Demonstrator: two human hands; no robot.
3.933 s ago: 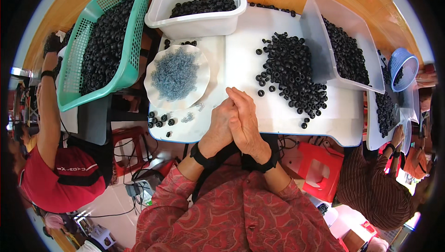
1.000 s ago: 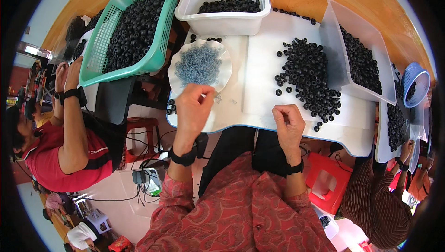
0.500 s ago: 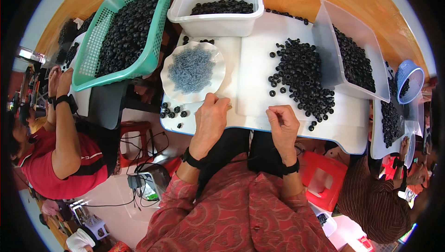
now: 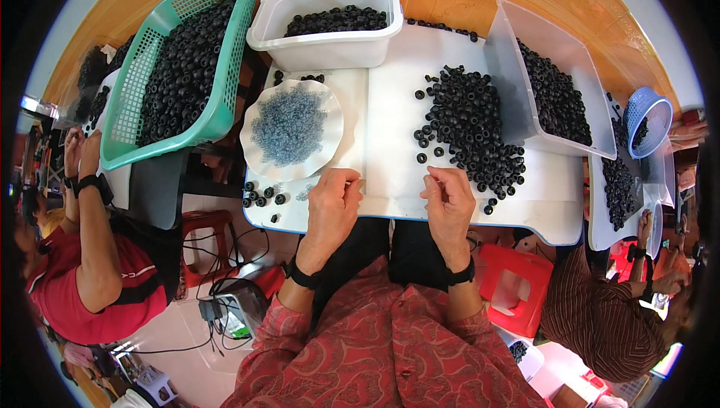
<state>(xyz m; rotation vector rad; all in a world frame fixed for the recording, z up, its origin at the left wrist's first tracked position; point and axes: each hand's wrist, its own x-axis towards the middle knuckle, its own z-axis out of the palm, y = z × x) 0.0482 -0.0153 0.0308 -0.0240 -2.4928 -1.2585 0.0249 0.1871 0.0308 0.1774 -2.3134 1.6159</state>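
My left hand (image 4: pixel 334 209) rests at the front edge of the white table (image 4: pixel 390 153), fingertips pinched together just below a white wavy plate (image 4: pixel 334 138) of small blue-grey pieces. My right hand (image 4: pixel 448 202) lies beside it, fingers curled and thumb against forefinger, close to a pile of black rings (image 4: pixel 469 130). Anything pinched in either hand is too small to see. A few loose black rings (image 4: pixel 262 196) lie left of my left hand.
A green basket (image 4: pixel 225 55), a white tub (image 4: pixel 322 44) and a clear tub (image 4: pixel 510 70) hold more black rings. A small blue basket (image 4: pixel 649 119) stands far right. One person sits at left (image 4: pixel 97 273), another at right (image 4: pixel 600 318). A red stool (image 4: pixel 517 288) stands below.
My left hand has drawn back from the plate of blue-grey pieces to the table's front edge. Both hands now sit close together with fingertips pinched.
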